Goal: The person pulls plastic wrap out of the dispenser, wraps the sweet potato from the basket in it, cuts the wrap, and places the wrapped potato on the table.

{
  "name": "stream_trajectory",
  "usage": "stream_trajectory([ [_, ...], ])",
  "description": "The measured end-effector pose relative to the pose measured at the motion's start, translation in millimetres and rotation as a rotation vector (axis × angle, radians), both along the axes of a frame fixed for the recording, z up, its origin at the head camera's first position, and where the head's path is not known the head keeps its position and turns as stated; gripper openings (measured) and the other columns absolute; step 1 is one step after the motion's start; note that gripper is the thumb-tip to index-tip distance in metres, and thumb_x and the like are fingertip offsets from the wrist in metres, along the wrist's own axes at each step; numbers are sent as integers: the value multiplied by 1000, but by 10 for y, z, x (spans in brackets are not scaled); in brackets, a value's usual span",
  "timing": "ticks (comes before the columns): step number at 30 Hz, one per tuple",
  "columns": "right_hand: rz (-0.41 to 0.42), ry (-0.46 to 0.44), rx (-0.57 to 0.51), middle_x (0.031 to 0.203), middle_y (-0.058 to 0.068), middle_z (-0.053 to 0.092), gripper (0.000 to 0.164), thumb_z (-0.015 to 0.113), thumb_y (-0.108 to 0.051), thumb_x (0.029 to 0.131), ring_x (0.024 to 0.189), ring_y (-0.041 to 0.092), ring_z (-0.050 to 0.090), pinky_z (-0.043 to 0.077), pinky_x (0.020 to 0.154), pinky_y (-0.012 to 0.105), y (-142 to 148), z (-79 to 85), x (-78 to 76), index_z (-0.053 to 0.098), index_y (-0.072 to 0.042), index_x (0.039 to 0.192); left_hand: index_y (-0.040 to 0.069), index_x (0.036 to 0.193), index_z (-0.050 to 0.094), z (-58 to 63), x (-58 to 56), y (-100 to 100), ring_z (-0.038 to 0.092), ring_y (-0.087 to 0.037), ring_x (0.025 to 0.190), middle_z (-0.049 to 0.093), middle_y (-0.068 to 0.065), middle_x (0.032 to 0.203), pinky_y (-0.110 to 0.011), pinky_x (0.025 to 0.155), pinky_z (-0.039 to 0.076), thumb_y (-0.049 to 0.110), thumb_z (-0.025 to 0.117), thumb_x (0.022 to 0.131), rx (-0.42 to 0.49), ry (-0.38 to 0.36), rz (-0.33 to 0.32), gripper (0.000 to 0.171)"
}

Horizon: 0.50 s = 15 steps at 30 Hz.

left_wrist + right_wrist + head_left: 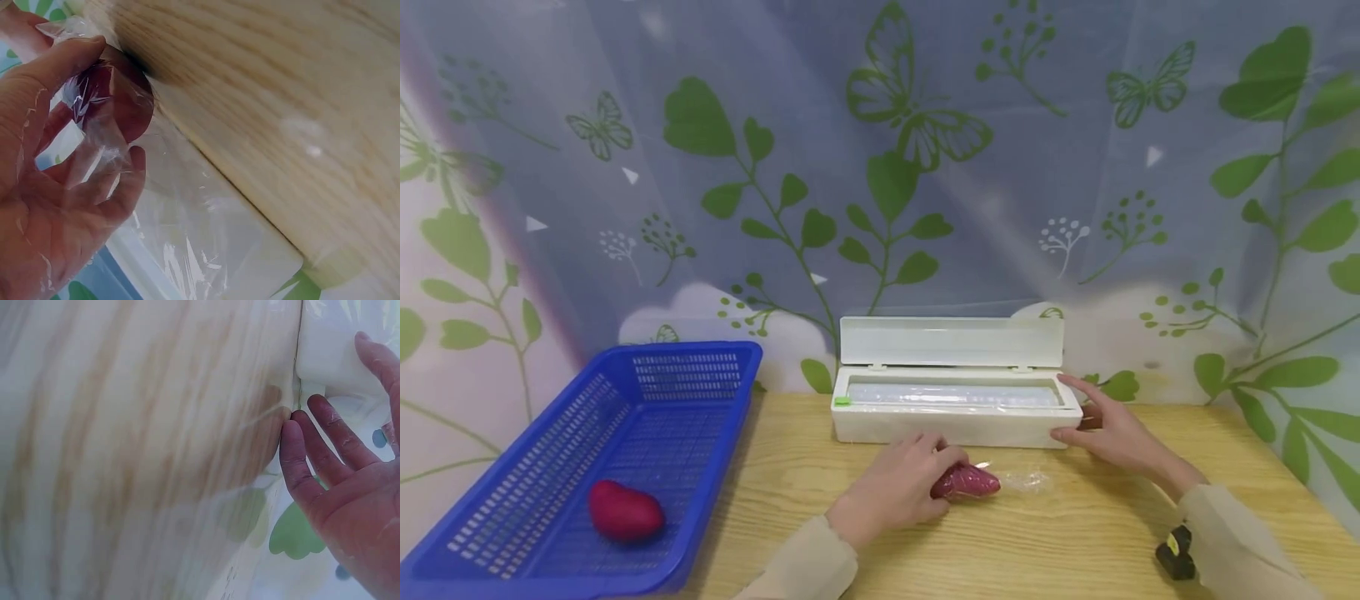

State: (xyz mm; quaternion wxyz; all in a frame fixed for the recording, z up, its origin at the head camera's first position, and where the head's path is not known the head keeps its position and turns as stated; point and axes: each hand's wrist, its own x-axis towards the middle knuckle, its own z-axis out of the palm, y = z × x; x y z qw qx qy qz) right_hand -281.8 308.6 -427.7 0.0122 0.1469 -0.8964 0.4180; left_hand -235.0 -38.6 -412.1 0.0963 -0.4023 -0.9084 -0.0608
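Near edge, right: a small black item [1176, 554] by my right sleeve [1240, 537]; cannot make out what it is.

Near left: blue basket [715, 454] on the wooden surface [805, 467]. One bare red piece [625, 510] lies in its near part, no film on it.

A little farther, centre: my left hand [898, 479] grasps a wrapped red piece [973, 481], fingers curled over it, low at the surface. Clear film [1033, 480] trails off its right end; the left wrist view shows more loose folds along my fingers and palm.

Beyond, right of centre: my right hand [1120, 442] spans the right end of the white box [940, 429], grasping nothing fully, fingers fairly straight and touching its end. Lid [951, 342] up at the far side, roll [947, 395] lying inside, green slider [842, 402] at the left end.

Progress, my reading: one piece has film round it, its ends apparently untidied; the one in the basket is untouched, so I judge the work partway.

Farthest: leaf-print sheet [992, 200].
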Motion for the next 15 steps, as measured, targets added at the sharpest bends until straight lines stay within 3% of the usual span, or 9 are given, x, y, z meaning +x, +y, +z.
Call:
stream_trajectory([
  [5,-3,3,-1,110,27,72,91,78,-21,91,100,32,72,55,61,29,-3,16,-3,22,-11,163,24,126,65,-6,-1,7,56,-10,96,66,2,113,-20,79,51,30,82,80,32,-49,-7,50],
  [7,-7,11,21,111,27,72,92,78,-22,91,101,32,72,55,67,28,-5,18,-9,21,-11,163,25,126,65,-5,5,1,54,-9,94,65,2,112,-19,75,49,31,81,79,46,-79,-5,50],
  [12,-10,28,64,109,26,73,92,78,-25,91,102,35,73,55,84,37,-20,12,-11,22,-8,162,26,127,65,-5,23,-20,57,-7,97,66,3,116,-21,79,52,30,81,78,77,-140,-1,51],
  [15,-3,38,77,109,28,72,91,77,-24,91,101,35,73,55,87,38,-28,5,-5,23,-7,162,26,128,64,-8,37,-31,59,-7,98,66,3,118,-22,83,54,30,80,79,92,-179,5,51],
])
